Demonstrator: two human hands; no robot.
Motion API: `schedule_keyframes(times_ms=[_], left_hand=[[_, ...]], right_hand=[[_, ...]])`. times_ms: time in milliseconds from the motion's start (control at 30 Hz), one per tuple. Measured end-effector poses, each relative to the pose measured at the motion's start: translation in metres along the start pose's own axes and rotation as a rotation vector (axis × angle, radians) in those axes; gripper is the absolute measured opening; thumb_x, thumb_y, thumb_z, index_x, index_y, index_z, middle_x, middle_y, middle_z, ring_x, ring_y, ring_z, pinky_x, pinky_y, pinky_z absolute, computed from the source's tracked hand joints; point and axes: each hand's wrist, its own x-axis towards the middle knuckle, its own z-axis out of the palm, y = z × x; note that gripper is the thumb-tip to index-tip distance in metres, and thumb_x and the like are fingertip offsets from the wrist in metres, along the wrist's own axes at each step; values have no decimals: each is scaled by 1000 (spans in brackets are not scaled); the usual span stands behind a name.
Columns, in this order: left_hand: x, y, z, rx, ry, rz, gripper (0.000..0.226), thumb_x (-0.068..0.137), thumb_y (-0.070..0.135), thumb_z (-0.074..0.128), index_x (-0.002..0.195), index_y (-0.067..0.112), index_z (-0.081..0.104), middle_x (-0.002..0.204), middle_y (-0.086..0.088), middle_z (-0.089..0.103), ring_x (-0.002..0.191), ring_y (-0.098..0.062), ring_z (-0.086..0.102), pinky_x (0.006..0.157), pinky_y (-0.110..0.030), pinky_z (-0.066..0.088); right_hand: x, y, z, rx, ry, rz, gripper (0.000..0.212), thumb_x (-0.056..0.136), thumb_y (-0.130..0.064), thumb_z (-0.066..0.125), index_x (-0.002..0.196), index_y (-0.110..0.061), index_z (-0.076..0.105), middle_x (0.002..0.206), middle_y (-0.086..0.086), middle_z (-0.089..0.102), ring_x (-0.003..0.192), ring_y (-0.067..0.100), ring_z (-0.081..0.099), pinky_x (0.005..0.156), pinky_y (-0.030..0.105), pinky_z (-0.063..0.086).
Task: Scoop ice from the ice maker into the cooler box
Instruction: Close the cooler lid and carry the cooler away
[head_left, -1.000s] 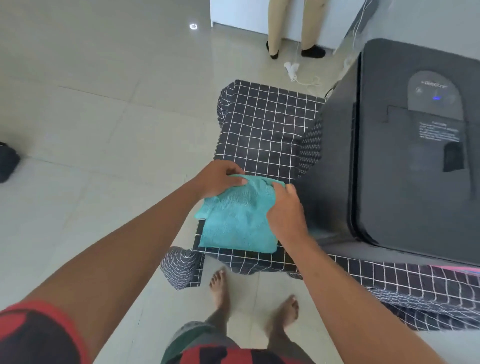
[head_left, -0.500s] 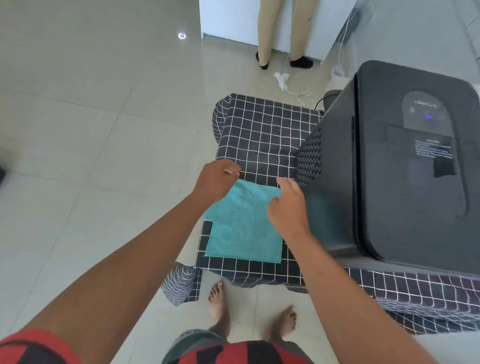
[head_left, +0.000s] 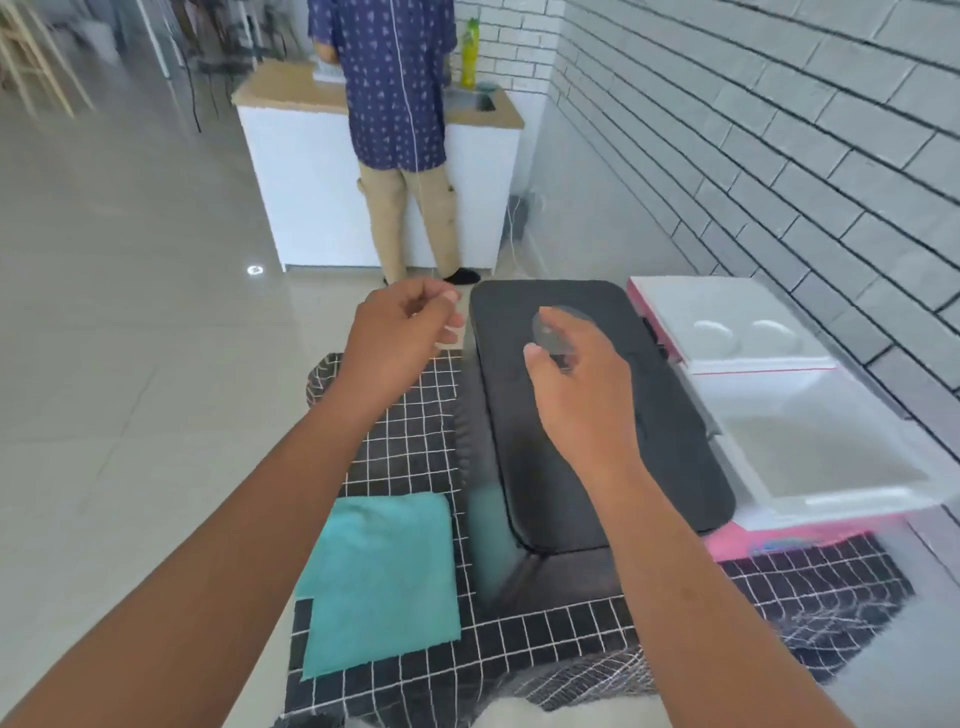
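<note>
Hands hover empty with fingers loosely curled, the left hand beside and the right hand above the closed black ice maker on a checked cloth. A folded teal towel lies left of the machine. Right of it, the white cooler box stands open; contents unclear.

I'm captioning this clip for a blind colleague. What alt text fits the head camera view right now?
Two bare hands, the left hand and right hand, hover empty with loosely curled fingers over a closed black ice maker on a checked cloth. A teal towel lies flat at its left; an open white cooler box sits at its right.
</note>
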Motion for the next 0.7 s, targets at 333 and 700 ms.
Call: schedule_keyframes(times_ms=[333, 700], left_hand=[[40, 67, 208, -24, -264, 96, 8, 85, 18, 70, 87, 26, 72, 78, 2, 75, 75, -15, 73, 75, -38, 60], [89, -3, 450, 599, -247, -60, 70, 81, 49, 72, 141, 24, 47, 148, -6, 40, 135, -23, 39, 103, -29, 35]], right_hand=[[84, 109, -185, -243, 208, 14, 40, 93, -27, 54, 132, -20, 52, 138, -5, 51, 129, 13, 41, 109, 28, 28], [189, 298, -327, -499, 43, 56, 56, 91, -34, 57, 138, -7, 44, 141, 12, 46, 131, 28, 37, 109, 36, 25]])
